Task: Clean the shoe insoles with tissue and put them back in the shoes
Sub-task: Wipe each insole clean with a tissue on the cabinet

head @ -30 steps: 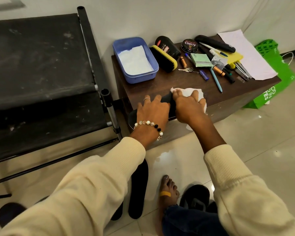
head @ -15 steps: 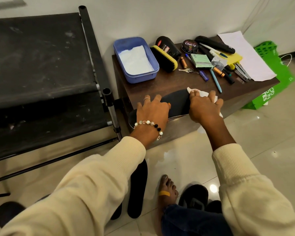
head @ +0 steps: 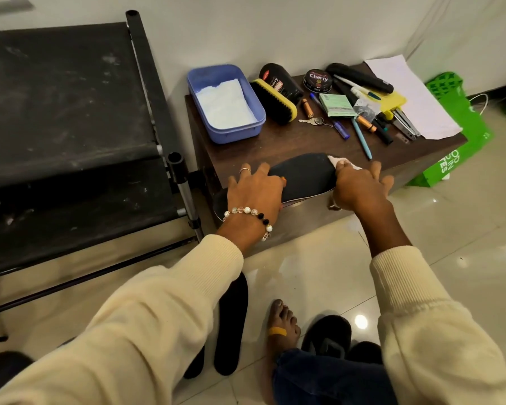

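A black insole (head: 303, 175) lies along the front edge of the brown wooden table (head: 292, 141). My left hand (head: 253, 191) presses flat on its left end, fingers spread. At the insole's right tip my right hand (head: 360, 187) covers a white tissue (head: 338, 162), of which only a corner shows. A second black insole (head: 231, 325) lies on the floor tiles below, partly hidden by my left sleeve. Beside my bare foot sits a black shoe (head: 327, 334).
A blue tub (head: 253, 106) of white tissues, a shoe brush (head: 275, 100), a polish tin (head: 318, 80), pens, keys and paper (head: 412, 95) crowd the table's back. A black rack (head: 70, 141) stands at left, a green bag (head: 462, 141) at right.
My right hand has slid the tissue to the right along the insole, from beside my left hand to the right tip. The left hand has stayed put.
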Motion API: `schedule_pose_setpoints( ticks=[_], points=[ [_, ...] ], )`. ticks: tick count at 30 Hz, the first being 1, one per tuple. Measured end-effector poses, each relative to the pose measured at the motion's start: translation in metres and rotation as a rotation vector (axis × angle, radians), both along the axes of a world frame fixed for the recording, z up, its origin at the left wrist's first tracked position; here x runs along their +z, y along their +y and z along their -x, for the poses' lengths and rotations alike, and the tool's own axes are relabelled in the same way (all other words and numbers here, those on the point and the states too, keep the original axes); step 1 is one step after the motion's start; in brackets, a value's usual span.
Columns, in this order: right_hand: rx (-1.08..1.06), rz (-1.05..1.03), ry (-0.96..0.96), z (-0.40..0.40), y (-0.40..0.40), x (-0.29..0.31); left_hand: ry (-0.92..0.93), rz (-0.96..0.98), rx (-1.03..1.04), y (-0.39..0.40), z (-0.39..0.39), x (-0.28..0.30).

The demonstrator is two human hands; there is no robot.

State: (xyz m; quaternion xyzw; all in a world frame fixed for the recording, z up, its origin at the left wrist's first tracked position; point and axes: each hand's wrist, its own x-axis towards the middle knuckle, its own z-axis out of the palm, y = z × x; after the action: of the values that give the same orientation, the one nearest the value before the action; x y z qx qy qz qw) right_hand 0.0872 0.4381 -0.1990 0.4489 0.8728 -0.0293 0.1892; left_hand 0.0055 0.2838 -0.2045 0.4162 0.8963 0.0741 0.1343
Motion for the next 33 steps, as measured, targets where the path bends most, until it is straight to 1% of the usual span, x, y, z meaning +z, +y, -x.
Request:
schedule_pose_setpoints(
  ticks=[2,5,7,10,13,15,18,23,26,30,33],
  points=[
    [0.045,0.017,-0.003,0.004,-0.009,0.003,-0.005,0.003,0.0,0.001,0.0,0.0],
    [0.13,0.108,0.07,0.012,-0.02,0.001,-0.01,-0.002,0.004,0.001,0.001,-0.001],
    [0.152,0.087,0.096,0.013,-0.02,-0.002,-0.007,0.001,0.004,0.001,0.001,-0.001],
    [0.093,-0.011,0.078,0.007,-0.011,-0.004,-0.01,0.011,-0.001,0.0,0.0,0.0],
    [0.041,-0.038,0.034,0.005,-0.012,-0.002,-0.004,0.001,0.002,0.0,0.0,0.0],
    [0.07,-0.016,0.023,0.008,-0.019,0.0,0.0,-0.005,0.005,0.0,0.001,0.0],
    [0.12,0.06,0.056,0.007,-0.021,0.002,-0.005,-0.008,0.009,0.0,0.002,0.0],
    [0.006,-0.003,0.042,-0.005,-0.005,0.003,-0.019,-0.009,0.004,-0.001,0.001,0.001],
    [0.046,-0.029,-0.002,-0.005,-0.011,0.003,-0.03,-0.002,0.003,0.0,0.002,0.001],
    [0.082,0.04,-0.077,-0.001,-0.02,0.009,-0.027,-0.003,0.009,0.001,0.002,0.002],
    [0.089,0.047,-0.032,-0.003,-0.016,0.009,-0.022,-0.007,0.01,0.001,0.002,0.002]
  ],
)
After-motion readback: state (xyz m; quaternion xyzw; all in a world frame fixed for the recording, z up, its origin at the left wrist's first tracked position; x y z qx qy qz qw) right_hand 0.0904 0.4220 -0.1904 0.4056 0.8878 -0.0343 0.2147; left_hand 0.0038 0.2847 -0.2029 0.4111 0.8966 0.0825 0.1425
